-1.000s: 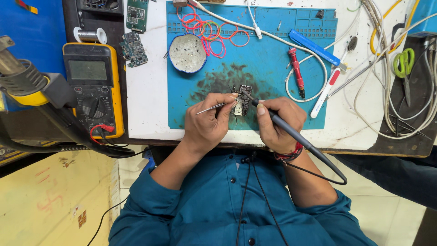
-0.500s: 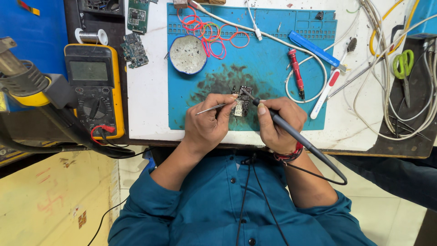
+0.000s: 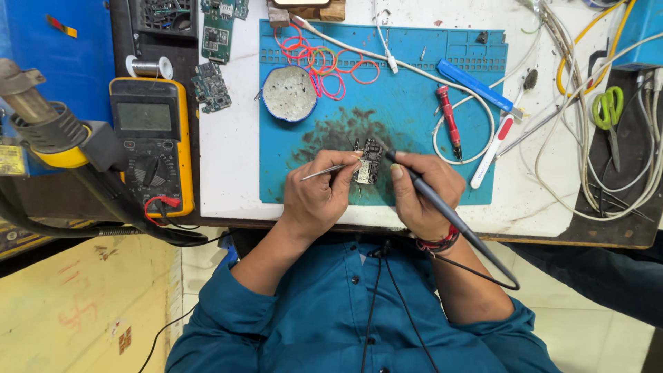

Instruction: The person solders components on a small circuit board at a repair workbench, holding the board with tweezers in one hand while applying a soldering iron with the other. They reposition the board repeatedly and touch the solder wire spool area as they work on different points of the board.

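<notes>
**Screens and labels around the blue mat**

Landmark: blue work mat point(image 3: 414, 124). One screen: grey rectangular display point(image 3: 143, 116) on the yellow-and-black multimeter point(image 3: 150, 145), left of the mat, across a white strip of desk. Small red tag point(image 3: 168, 202) on the lead at the meter's lower edge. Yellow square label point(image 3: 12, 159) far left of the mat, under the hot-air nozzle, print too small to tell. No packages seen.
</notes>
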{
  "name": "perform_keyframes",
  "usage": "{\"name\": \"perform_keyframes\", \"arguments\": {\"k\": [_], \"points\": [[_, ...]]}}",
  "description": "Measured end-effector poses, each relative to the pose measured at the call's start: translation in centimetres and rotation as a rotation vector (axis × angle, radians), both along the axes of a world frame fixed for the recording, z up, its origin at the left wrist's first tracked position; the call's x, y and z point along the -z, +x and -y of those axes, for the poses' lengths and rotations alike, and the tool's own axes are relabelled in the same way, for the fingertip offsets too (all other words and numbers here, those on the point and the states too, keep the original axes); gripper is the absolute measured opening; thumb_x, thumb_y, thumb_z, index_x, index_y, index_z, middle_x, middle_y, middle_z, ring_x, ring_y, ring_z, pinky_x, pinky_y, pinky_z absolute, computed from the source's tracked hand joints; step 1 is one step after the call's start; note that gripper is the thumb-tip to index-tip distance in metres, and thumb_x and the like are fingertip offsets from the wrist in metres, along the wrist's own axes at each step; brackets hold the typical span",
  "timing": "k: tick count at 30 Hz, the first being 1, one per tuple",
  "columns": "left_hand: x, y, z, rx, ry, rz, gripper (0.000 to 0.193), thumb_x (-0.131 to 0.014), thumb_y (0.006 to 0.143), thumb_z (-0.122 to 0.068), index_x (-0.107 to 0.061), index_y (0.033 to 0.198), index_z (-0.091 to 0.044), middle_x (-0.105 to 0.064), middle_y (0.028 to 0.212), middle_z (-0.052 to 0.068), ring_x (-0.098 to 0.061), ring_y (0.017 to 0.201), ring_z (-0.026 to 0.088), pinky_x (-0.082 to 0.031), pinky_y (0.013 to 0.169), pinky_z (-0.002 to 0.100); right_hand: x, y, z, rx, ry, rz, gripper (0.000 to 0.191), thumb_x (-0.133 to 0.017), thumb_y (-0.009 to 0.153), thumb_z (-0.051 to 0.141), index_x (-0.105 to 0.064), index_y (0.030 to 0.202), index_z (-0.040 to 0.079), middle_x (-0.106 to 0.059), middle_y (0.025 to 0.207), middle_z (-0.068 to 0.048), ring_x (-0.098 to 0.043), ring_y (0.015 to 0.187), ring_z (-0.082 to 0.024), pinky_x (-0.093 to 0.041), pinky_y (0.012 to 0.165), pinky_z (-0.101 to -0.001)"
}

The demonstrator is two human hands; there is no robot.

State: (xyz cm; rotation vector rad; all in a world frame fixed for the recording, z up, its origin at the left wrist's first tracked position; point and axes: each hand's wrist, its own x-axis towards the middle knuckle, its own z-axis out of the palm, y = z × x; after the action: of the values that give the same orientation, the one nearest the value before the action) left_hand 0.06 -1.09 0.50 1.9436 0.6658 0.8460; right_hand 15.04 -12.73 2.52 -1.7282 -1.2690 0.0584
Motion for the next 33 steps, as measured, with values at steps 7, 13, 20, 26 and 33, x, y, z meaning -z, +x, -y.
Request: {"name": "perform_keyframes", "arguments": {"k": [7, 13, 20, 26, 33], "points": [[0.0, -0.1, -0.1, -0.004, -0.012, -0.021, 0.013, -0.073, 0.099, -0.009, -0.063, 0.107, -0.006, -0.078, 0.101, 0.008, -0.076, 0.08, 0.024, -0.059, 0.068, 0.033, -0.9, 0.1, -1.0, -0.114, -0.173, 0.243, 0.051, -0.074, 0.081, 0.009, -0.06, 0.129, 0.003, -0.069, 0.121, -0.016, -0.063, 0.113, -0.036, -0.042, 0.106, -0.0484], [0.1, -0.3, 0.0, 0.004, -0.052, 0.026, 0.016, -0.073, 0.1, -0.01, -0.063, 0.111, -0.005, -0.077, 0.104, 0.008, -0.078, 0.084, 0.022, -0.06, 0.07, 0.031, -1.0, -0.4, -1.4, -0.096, -0.268, 0.329, 0.063, -0.083, 0.081, 0.028, -0.057, 0.134, 0.006, -0.065, 0.109, -0.012, -0.06, 0.107, -0.033, -0.039, 0.11, -0.0521], [0.4, -0.3, 0.5, -0.001, -0.196, 0.103, 0.016, -0.071, 0.102, -0.007, -0.061, 0.113, -0.002, -0.078, 0.11, 0.011, -0.078, 0.083, 0.015, -0.061, 0.069, 0.027, -1.1, -0.5, -1.2, -0.106, -0.276, 0.342, 0.066, -0.083, 0.079, 0.034, -0.055, 0.131, 0.003, -0.066, 0.109, -0.013, -0.059, 0.1, -0.033, -0.04, 0.097, -0.0489], [0.9, -0.5, 0.6, 0.004, -0.253, 0.177, 0.015, -0.069, 0.103, -0.005, -0.06, 0.114, 0.0, -0.077, 0.109, 0.012, -0.074, 0.082, 0.01, -0.058, 0.068, 0.024, -1.3, -0.8, -1.4, -0.07, -0.28, 0.358, 0.064, -0.084, 0.084, 0.035, -0.055, 0.132, 0.004, -0.066, 0.111, -0.012, -0.061, 0.099, -0.032, -0.04, 0.095, -0.0466], [1.1, -0.5, 0.7, -0.009, -0.265, 0.209, 0.015, -0.069, 0.104, -0.004, -0.059, 0.115, 0.0, -0.077, 0.109, 0.01, -0.068, 0.081, 0.005, -0.053, 0.066, 0.021, -0.5, -0.6, -0.9, -0.082, -0.273, 0.335, 0.057, -0.083, 0.091, 0.033, -0.056, 0.132, 0.004, -0.067, 0.108, -0.011, -0.061, 0.097, -0.031, -0.04, 0.094, -0.0459]]}}
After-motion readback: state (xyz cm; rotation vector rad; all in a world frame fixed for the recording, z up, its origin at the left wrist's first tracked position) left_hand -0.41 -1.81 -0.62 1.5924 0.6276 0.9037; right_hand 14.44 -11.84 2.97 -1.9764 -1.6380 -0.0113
